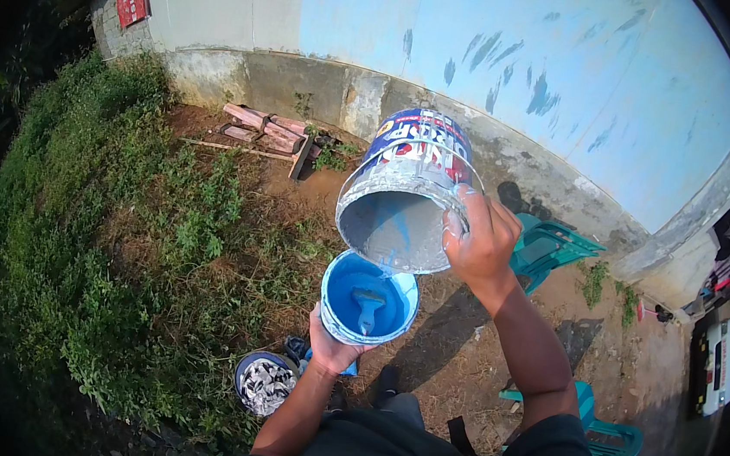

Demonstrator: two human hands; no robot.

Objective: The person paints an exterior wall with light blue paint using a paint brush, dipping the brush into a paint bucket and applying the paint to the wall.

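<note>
My right hand [487, 243] grips the rim of a large paint pail [414, 158], which has a blue, white and red label and a wire handle. The pail is tipped on its side, with its grey-smeared mouth turned down toward a smaller bucket. A thin blue streak runs along its inner wall to the lower lip. Just under that lip, my left hand [330, 345] holds the small paint bucket [400, 322], palm and fingers against its near side. Blue paint coats its inside, and a paintbrush [368, 306] rests in it. Whether the two rims touch, I cannot tell.
A light-blue wall [358, 10] with dark smudges curves across the back. Green plastic chairs [555, 243] stand at right, and wood pieces [273, 133] lie near the wall. A tub of crumpled cloth-like stuff [267, 384] sits below my left arm. Weeds [120, 250] cover the left.
</note>
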